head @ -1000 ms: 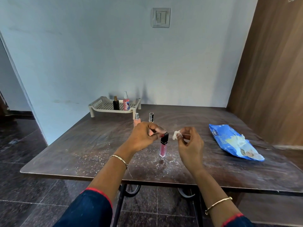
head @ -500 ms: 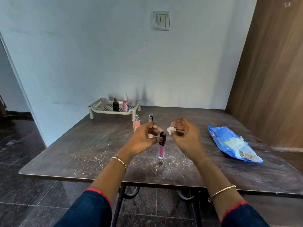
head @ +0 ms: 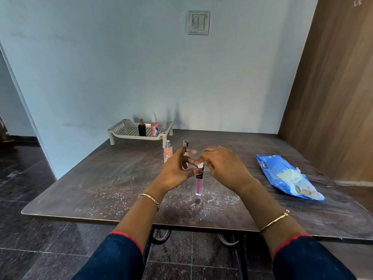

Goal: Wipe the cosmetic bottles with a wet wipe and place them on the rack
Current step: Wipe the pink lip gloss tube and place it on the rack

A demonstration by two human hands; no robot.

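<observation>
Head view: right hand (head: 222,166) is now pressing the wet wipe (head: 200,165) onto the pink tube (head: 199,183)'s cap, starting wiping; left hand (head: 175,172) is pinching the tube near the table (head: 101,190)'s front edge.

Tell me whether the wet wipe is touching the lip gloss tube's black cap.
Touching. The head view shows the right hand pressing the small white wet wipe against the top of the lip gloss tube, with no gap visible.

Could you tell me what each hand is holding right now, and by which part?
The left hand pinches the pink lip gloss tube by its black cap. The right hand presses a small wet wipe against that cap.
</observation>
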